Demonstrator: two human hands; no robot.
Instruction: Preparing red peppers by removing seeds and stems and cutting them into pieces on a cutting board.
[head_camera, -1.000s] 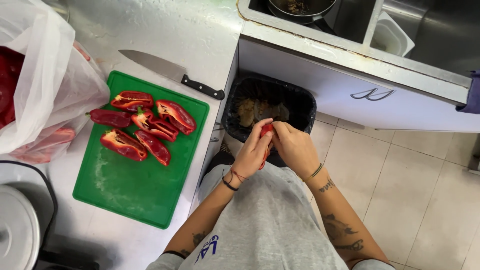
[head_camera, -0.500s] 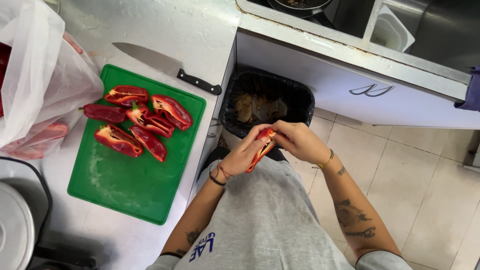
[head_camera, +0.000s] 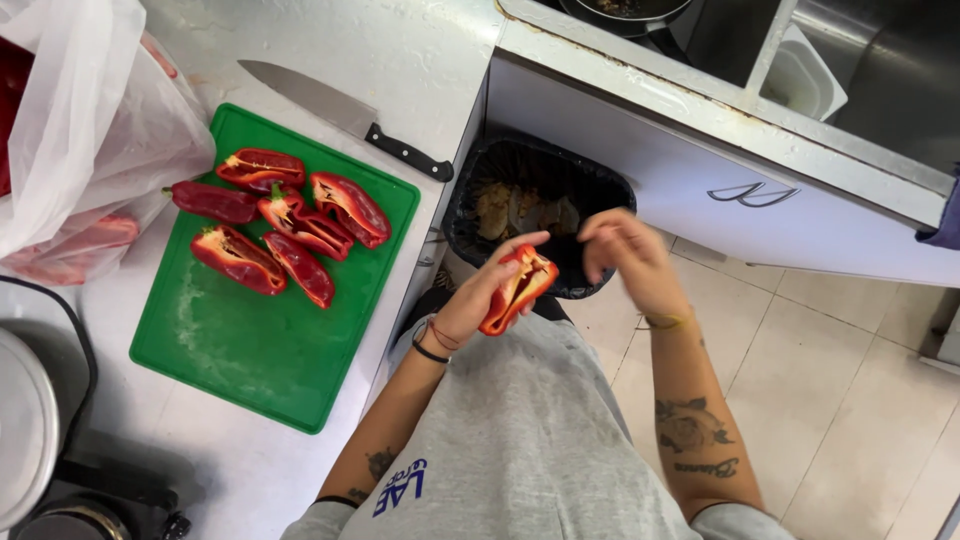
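Gripping pepper half (head_camera: 517, 290): left hand (head_camera: 480, 298) fingers curled; right hand (head_camera: 625, 255) loose, empty.

Halved red pepper (head_camera: 517, 290) over black bin (head_camera: 600, 190)

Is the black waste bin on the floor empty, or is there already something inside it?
Not empty. The black bin holds pale scraps at its bottom, seen through its open top.

Head camera looking straight down
It is sitting close above the hands (head_camera: 560, 275), taking in the bench (head_camera: 420, 60) on the left and the tiled floor (head_camera: 850, 400) on the right.
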